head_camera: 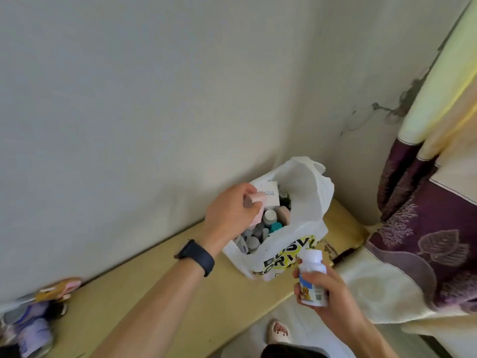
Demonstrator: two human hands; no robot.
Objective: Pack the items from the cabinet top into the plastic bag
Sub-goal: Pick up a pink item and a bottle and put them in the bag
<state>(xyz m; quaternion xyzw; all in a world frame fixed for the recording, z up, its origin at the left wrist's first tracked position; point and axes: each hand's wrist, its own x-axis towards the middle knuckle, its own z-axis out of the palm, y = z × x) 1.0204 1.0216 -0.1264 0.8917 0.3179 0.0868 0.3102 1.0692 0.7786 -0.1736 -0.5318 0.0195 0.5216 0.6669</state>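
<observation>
Gripping pink box [258,204] in left hand [229,210] over mouth of the plastic bag [303,210] for the drop, clutching white bottle [312,264] ready in right hand [329,293].

"BUSY", "FOR" on plastic bag [309,202]

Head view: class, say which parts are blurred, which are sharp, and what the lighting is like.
Head view: the items at lower left are smeared by blur; the white bottle in the right hand and the plastic bag look sharper; light is soft and even, with no hard shadows.
</observation>
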